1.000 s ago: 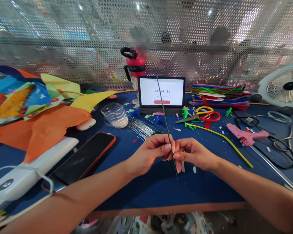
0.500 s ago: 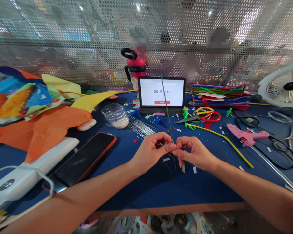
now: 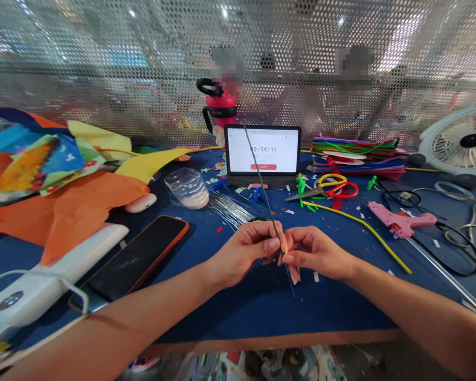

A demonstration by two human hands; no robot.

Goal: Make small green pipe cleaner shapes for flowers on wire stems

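A thin wire [image 3: 261, 182], wrapped dark green over most of its length, slants up and to the left in front of the tablet. My left hand [image 3: 250, 248] pinches it between thumb and fingers. Close beside it, my right hand [image 3: 314, 251] closes on the lower part of the same wire. Below my fingers the thin end of the wire sticks out toward the table's front. Behind my left hand lies a bundle of bare silvery wires [image 3: 232, 208]. Something round and dark is partly hidden behind my hands.
Around stand a tablet [image 3: 263, 153] showing a timer, scissors [image 3: 331, 188], a pink glue gun [image 3: 400, 219], pipe cleaners [image 3: 357, 153], a clear plastic cup [image 3: 186, 188], a phone [image 3: 138, 259], a white power bank [image 3: 59, 272], orange paper [image 3: 83, 206] and a fan [image 3: 466, 140].
The wire's top has tilted left and sunk lower, while its thin lower end has moved down and right. Both hands have shifted slightly lower and still hold it.
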